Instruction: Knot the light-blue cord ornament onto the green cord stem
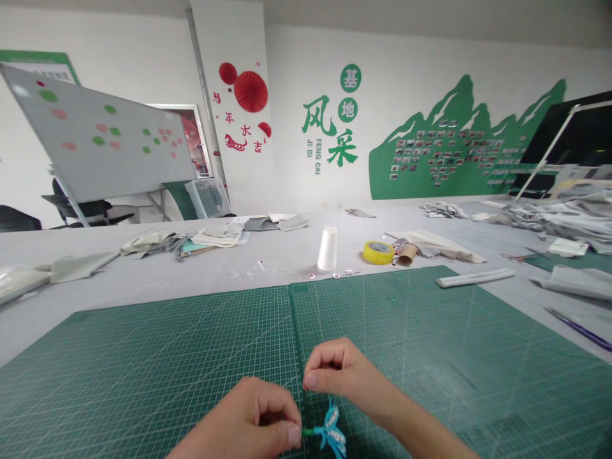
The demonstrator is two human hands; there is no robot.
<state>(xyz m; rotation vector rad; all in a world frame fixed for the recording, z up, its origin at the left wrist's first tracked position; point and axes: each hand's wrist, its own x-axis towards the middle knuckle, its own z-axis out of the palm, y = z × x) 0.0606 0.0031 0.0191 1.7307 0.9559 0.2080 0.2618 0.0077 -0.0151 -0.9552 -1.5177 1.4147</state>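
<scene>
My left hand is closed in a pinch at the bottom centre. Between its thumb and forefinger is the green stem of a small blue handmade flower, whose petals show pale, bead-like centres and point right. My right hand hovers just above and beyond the flower, thumb and fingertips pressed together; whatever lies in that pinch is too small to make out. Under both hands lie two green cutting mats with white grid lines, meeting along a seam. A thin green thread trails over the right-hand mat.
Past the mats stand a white thread cone, a yellow tape roll and a brown cardboard tube. A rolled pale cloth strip crosses the right mat's far edge. Purple-handled scissors lie at right. Fabric scraps are heaped behind.
</scene>
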